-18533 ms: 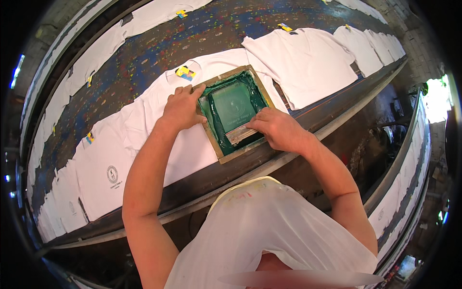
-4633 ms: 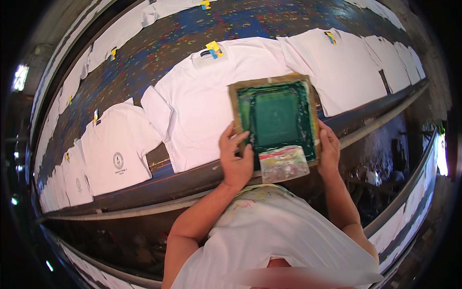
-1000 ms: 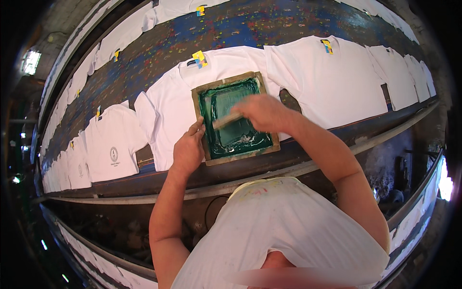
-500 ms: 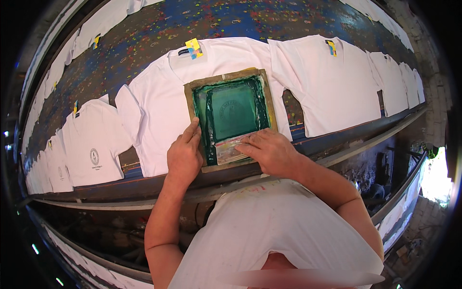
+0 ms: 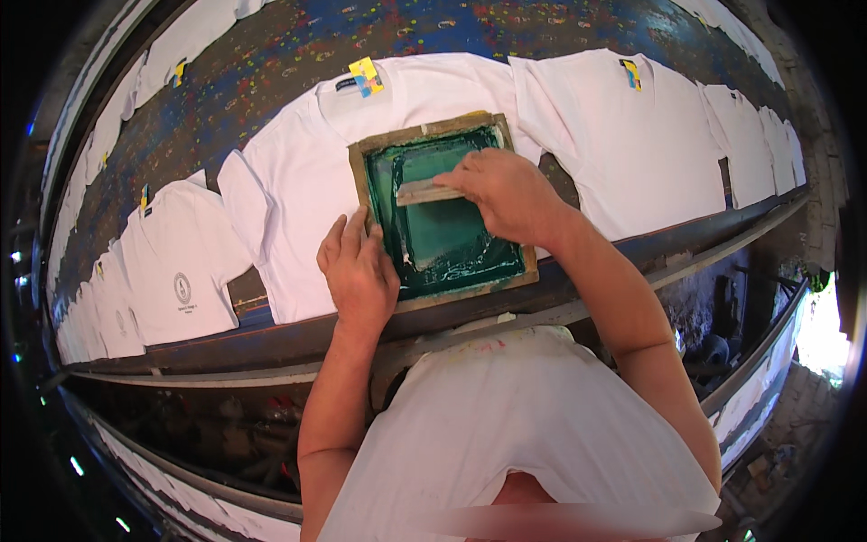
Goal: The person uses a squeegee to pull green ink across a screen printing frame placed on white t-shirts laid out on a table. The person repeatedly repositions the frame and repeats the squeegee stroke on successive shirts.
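Observation:
A wooden-framed printing screen (image 5: pixel 358 173) with green mesh lies on the front of a white T-shirt (image 5: pixel 287 163). My right hand (image 5: pixel 517 194) is closed around a squeegee (image 5: pixel 421 191), whose flat blade stands over the middle to far part of the mesh. Dark green ink lines the inside of the frame, and the mesh beneath the hand is hidden. My left hand (image 5: pixel 361 275) rests against the left side of the frame with its fingers stretched out and somewhat apart. Yellow and blue tags (image 5: pixel 366 77) hang at the shirt's collar.
On the left lies a white T-shirt (image 5: pixel 185 248) with a small dark round print, with more shirts beyond it. A plain white T-shirt (image 5: pixel 632 144) lies to the right. The long paint-spotted table (image 5: pixel 433 32) has a metal rail (image 5: pixel 623 282) along its near edge.
My right hand has carried the squeegee from the near end of the screen toward its far end. My left hand has slid slightly nearer along the frame, its fingers spreading a little.

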Motion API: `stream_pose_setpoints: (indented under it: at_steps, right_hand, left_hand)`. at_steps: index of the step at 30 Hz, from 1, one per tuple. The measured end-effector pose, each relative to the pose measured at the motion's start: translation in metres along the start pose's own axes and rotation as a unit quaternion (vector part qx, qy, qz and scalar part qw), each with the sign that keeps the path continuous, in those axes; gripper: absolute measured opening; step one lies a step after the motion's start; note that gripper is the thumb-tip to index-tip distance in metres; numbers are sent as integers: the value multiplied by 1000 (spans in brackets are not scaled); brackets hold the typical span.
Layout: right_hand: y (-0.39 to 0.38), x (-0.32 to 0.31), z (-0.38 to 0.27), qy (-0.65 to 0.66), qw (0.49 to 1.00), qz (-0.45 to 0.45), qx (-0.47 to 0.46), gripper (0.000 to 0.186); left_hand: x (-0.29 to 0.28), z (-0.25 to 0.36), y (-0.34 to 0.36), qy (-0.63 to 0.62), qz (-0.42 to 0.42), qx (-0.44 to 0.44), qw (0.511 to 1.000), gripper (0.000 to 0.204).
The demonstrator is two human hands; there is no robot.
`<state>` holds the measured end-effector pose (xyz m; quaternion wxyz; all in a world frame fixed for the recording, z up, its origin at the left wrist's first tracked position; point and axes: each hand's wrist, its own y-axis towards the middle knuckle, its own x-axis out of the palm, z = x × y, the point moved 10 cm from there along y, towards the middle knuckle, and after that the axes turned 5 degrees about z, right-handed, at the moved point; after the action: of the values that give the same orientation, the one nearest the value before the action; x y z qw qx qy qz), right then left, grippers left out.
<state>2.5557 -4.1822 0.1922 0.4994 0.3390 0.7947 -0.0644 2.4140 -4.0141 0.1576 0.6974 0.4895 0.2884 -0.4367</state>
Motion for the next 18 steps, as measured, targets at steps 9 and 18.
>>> stream_pose_setpoints:
  at_steps: [9, 18]
  right_hand:
    - [-81, 13, -62, 0, 999, -7, -34, 50]
    - [-122, 25, -83, 14, 999, -31, -37, 47]
  left_hand:
    - [23, -25, -19, -211, 45, -150, 965, 43]
    - [26, -26, -31, -243, 66, -160, 954, 51]
